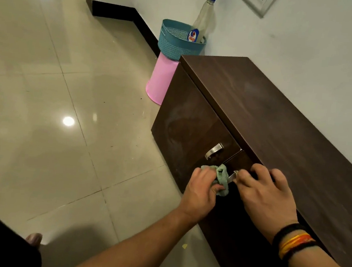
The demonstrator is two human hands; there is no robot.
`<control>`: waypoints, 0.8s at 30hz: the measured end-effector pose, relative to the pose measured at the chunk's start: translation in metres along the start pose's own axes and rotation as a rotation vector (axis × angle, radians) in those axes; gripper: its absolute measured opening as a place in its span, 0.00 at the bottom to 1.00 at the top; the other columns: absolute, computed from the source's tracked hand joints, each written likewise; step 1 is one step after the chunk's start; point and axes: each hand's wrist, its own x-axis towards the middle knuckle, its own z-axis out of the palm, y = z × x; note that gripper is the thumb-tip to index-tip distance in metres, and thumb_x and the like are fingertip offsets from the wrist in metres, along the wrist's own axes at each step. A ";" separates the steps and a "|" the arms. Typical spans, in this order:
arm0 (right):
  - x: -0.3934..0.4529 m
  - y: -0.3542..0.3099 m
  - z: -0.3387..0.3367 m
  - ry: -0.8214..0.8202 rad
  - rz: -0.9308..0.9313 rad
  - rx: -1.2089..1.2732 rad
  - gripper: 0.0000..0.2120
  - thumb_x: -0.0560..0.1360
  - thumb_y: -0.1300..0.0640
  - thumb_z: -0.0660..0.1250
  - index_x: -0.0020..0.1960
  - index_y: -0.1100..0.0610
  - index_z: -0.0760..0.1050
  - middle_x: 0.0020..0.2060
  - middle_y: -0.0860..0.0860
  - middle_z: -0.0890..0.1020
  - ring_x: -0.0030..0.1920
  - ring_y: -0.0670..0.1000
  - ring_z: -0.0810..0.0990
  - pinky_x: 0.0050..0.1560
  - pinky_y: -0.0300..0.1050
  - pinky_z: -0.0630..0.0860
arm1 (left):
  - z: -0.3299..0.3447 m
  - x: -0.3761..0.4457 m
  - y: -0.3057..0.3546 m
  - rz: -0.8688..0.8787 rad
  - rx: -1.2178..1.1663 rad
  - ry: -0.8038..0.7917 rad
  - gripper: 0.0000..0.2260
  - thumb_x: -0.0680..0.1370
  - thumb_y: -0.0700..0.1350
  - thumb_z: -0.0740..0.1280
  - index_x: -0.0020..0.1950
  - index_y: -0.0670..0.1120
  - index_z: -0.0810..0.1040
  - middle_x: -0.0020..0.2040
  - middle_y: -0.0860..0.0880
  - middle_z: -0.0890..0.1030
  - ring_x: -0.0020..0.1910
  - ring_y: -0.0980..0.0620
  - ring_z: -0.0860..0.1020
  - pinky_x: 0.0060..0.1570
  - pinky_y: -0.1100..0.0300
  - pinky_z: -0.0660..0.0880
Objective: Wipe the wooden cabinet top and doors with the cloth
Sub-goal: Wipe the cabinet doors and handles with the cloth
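Observation:
A dark brown wooden cabinet (276,113) stands against the white wall, its top bare and its two doors facing left. My left hand (201,191) holds a bunched green cloth (222,176) pressed against the nearer door, right beside that door's metal handle (232,175). My right hand (266,193) rests on the top edge of the nearer door, fingers curled around the handle area. The far door (189,121) shows faint smears and its own silver handle (214,151).
A teal perforated basket (175,45) holding a spray bottle (203,22) sits on an upturned pink bin (161,80) just beyond the cabinet's far end. Glossy beige floor tiles (66,101) spread to the left. A wall socket (260,0) is above the cabinet.

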 end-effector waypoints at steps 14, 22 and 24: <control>0.001 0.002 0.002 -0.033 -0.019 0.006 0.09 0.68 0.61 0.68 0.45 0.59 0.85 0.45 0.54 0.82 0.53 0.60 0.70 0.49 0.54 0.62 | 0.007 -0.002 -0.016 -0.016 0.071 -0.049 0.03 0.79 0.43 0.64 0.49 0.44 0.75 0.49 0.49 0.75 0.46 0.53 0.68 0.47 0.66 0.63; -0.001 0.001 0.001 -0.071 -0.021 0.012 0.08 0.65 0.61 0.74 0.44 0.58 0.85 0.45 0.53 0.82 0.53 0.59 0.70 0.50 0.54 0.62 | 0.015 -0.015 -0.035 -0.228 0.039 -0.041 0.03 0.79 0.46 0.64 0.51 0.49 0.72 0.49 0.56 0.71 0.47 0.55 0.69 0.47 0.70 0.65; -0.002 0.002 0.003 -0.044 -0.031 -0.020 0.08 0.69 0.63 0.69 0.45 0.58 0.85 0.45 0.53 0.81 0.53 0.59 0.70 0.50 0.53 0.62 | 0.020 -0.013 -0.035 -0.267 0.004 0.002 0.03 0.79 0.45 0.65 0.50 0.49 0.72 0.47 0.56 0.70 0.46 0.56 0.69 0.46 0.71 0.64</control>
